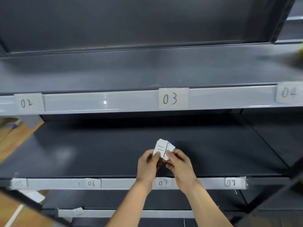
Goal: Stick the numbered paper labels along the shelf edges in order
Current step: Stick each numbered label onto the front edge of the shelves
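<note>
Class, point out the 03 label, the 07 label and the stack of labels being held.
03 label (173, 98): head view, on its written number.
07 label (163, 183): head view, on its written number.
stack of labels (161, 148): head view, top sheet.

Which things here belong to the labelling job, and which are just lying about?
Job: label stack in left hand and right hand; stuck labels 02, 03, 04, 06, 07, 08; shelf edge.
Lying about: loose paper on floor; blurred yellow thing.

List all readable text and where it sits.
"02" label: upper shelf edge.
"03" label: same edge.
"04" label: same edge, blurred.
"06" label: middle shelf edge.
"07" label: same edge.
"08" label: same edge.
Unreadable: far-left middle label.
Unreadable: bottom-edge label.
Possibly "11": label stack, held by left hand and right hand.
</note>
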